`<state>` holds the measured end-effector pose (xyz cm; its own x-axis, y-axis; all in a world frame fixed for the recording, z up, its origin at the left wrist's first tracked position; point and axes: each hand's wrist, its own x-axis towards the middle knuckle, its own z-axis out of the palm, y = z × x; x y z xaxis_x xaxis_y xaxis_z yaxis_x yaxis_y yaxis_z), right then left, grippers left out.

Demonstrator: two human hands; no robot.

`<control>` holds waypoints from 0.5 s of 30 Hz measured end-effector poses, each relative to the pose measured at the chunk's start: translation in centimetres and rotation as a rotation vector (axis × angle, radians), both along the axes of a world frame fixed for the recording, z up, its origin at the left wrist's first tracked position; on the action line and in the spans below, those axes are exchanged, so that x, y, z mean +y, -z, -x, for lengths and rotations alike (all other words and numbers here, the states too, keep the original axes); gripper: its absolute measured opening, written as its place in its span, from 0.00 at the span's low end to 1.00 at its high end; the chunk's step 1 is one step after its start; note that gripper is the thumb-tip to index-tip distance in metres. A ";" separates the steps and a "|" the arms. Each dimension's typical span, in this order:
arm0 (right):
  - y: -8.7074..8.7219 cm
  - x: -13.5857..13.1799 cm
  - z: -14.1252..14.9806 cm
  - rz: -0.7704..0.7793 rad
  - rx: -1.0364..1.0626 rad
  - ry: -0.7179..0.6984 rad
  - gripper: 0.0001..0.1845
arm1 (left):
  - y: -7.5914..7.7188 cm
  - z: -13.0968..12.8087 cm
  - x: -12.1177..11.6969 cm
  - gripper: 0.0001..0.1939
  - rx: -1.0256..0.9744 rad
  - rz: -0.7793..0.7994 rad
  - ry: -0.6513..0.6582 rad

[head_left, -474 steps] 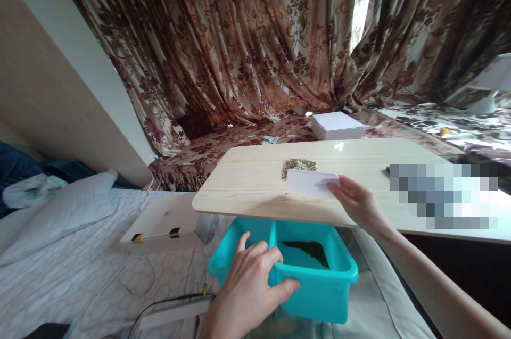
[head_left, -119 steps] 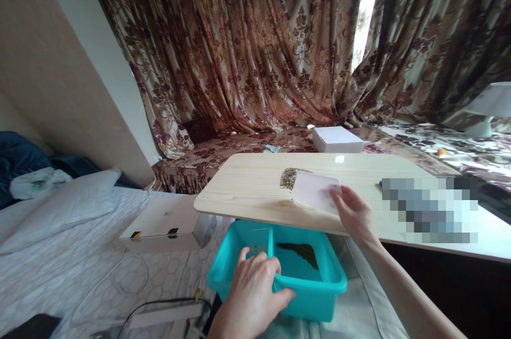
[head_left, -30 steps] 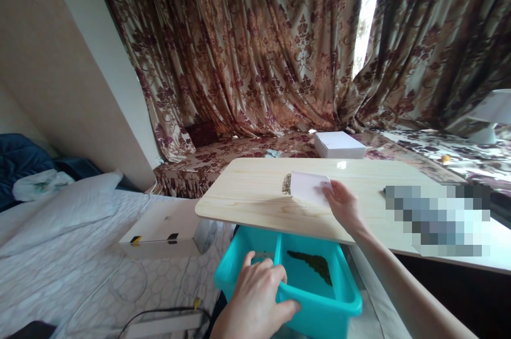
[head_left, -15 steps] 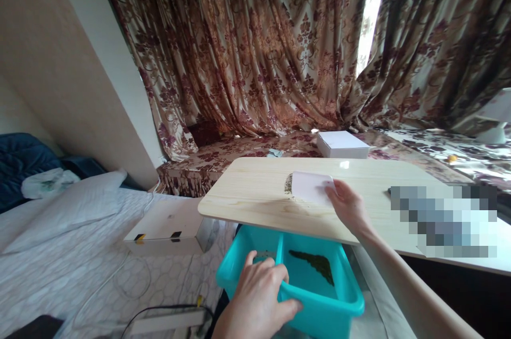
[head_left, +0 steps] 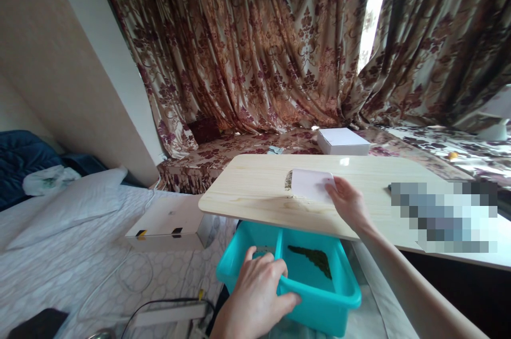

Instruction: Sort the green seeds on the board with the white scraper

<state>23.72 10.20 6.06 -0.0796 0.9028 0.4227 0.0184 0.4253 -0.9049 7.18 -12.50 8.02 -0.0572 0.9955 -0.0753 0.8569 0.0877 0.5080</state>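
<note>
My right hand (head_left: 348,201) pinches the right end of a thin white card (head_left: 310,184), which lies over the pale wood-grain tabletop (head_left: 247,184). Along the card's left edge is a small heap of dark and pale specks (head_left: 288,180), with finer crumbs below it. Under the table's near edge is a turquoise two-compartment bin (head_left: 315,307). My left hand (head_left: 261,291) is closed over its front rim at the divider. A dark green mass (head_left: 313,260) lies in the bin's right compartment. Some pale bits show in the left one, partly hidden by my fingers.
A blurred-out object (head_left: 439,216) lies on the table's right part. Behind the table stands a white box (head_left: 343,141). On the bed at left are another white box (head_left: 170,222), cables and a power strip (head_left: 170,315). Patterned curtains (head_left: 259,46) hang at the back.
The view has shifted slightly, so the table and bin appear a little higher. Both hands keep their holds, and the card is in nearly the same place on the table.
</note>
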 end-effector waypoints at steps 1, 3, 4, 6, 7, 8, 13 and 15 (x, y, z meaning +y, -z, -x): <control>0.0 -0.1 0.0 0.000 0.000 0.002 0.19 | -0.1 0.0 0.0 0.08 0.000 0.005 -0.001; 0.0 -0.3 -0.1 -0.001 -0.006 -0.005 0.19 | -0.2 0.0 0.0 0.08 0.001 0.012 -0.004; 0.0 -0.5 -0.2 -0.002 -0.010 -0.017 0.19 | -0.2 0.0 -0.1 0.08 0.001 0.013 -0.003; -0.1 -0.8 -0.3 -0.007 -0.018 -0.048 0.20 | -0.2 0.1 -0.1 0.08 -0.002 0.010 -0.002; -0.2 -0.9 -0.3 -0.010 -0.019 -0.059 0.20 | -0.2 0.1 -0.1 0.08 -0.003 0.008 -0.001; -0.2 -0.9 -0.3 -0.012 -0.019 -0.064 0.20 | -0.1 0.1 -0.1 0.08 -0.003 0.005 -0.002; -0.2 -0.6 -0.1 -0.014 -0.001 -0.054 0.19 | 0.0 0.5 -0.1 0.07 0.024 -0.019 -0.003; 0.0 -0.4 0.2 -0.007 -0.002 -0.059 0.19 | 0.1 0.8 -0.2 0.07 0.032 -0.029 -0.010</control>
